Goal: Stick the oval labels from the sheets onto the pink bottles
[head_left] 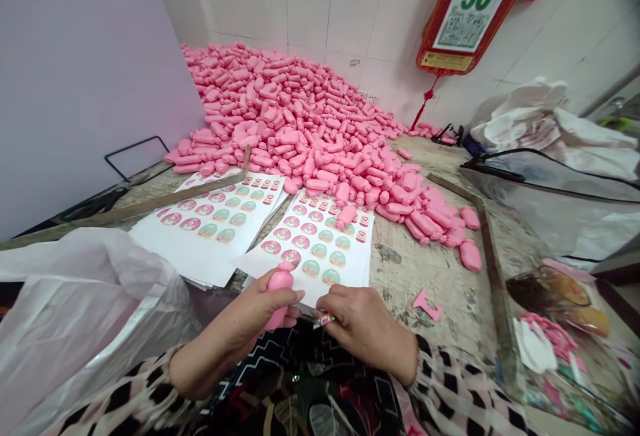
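My left hand is wrapped round a small pink plastic bottle, its narrow neck pointing up and away from me. Close by on the right, my right hand is closed, with the fingertips at the lower edge of a sticker sheet. From under those fingers pokes a small slim thing with a shiny, multicoloured pattern; the rest of it is hidden. Rows of pink and green round-topped stickers and small red ones cover the sheet. Another stack of sticker sheets lies to the left.
A big heap of pink bottles fills the back, some resting on the sheets. Wooden strips edge the table. White plastic bulges at left; a clear bag stands right. A pink scrap lies nearby.
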`<control>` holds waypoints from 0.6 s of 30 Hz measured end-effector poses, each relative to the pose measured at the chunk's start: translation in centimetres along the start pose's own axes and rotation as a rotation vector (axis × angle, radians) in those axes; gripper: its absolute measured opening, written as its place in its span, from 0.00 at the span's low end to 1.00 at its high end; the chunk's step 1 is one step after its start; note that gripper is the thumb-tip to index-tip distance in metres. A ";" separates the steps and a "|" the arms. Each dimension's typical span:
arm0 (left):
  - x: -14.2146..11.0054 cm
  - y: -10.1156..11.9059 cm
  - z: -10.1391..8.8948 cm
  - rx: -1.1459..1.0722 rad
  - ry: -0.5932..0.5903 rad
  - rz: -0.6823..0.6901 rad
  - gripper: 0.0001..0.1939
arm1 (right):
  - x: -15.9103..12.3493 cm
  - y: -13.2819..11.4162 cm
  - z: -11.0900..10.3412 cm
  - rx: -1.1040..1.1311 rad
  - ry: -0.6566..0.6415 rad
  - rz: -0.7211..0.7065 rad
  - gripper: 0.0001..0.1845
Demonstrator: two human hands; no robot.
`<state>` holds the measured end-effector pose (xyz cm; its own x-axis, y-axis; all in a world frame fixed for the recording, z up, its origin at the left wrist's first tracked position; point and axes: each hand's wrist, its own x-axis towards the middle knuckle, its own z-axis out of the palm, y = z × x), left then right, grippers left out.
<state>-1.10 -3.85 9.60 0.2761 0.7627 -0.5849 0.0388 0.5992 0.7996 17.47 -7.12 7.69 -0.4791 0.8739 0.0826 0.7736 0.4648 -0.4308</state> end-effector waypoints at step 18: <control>-3.5 8.9 1.4 0.042 -0.144 0.260 0.33 | 3.3 9.0 -1.9 1.784 0.538 0.790 0.11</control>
<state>-0.37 -1.55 18.94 0.4150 0.8453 -0.3365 -0.0122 0.3750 0.9269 23.63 0.17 5.76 0.1004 0.8770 -0.4698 -0.6438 -0.3028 -0.7028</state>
